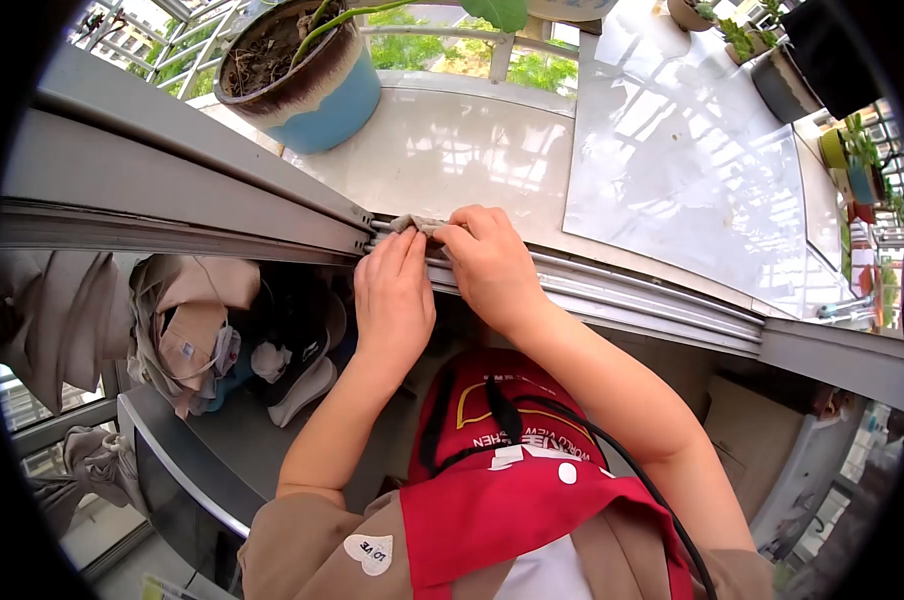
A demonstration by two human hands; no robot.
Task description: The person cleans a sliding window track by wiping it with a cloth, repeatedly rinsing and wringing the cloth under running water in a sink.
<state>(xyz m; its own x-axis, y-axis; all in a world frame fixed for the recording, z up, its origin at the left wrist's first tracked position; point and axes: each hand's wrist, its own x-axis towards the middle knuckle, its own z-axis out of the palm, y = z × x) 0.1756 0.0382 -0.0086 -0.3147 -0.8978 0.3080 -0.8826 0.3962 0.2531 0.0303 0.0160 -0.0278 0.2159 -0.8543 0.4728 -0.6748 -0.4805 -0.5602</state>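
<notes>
A small grey-beige cloth (419, 223) lies bunched in the metal window track (612, 293), close to the end of the sliding window frame (222, 185). My right hand (494, 268) pinches the cloth from the right with bent fingers. From the left, my left hand (396, 295) has its fingers pressed together, their tips at the cloth and over the track. Its thumb side faces my right hand, and the two hands almost touch. Part of the cloth is hidden under the fingers.
A blue and brown flowerpot (322, 95) stands on the tiled sill (452, 150) beyond the track. A glossy white board (682, 150) lies to the right, with more potted plants behind. Below left, hats and bags (197, 330) sit by a dark curved-edge surface (222, 430).
</notes>
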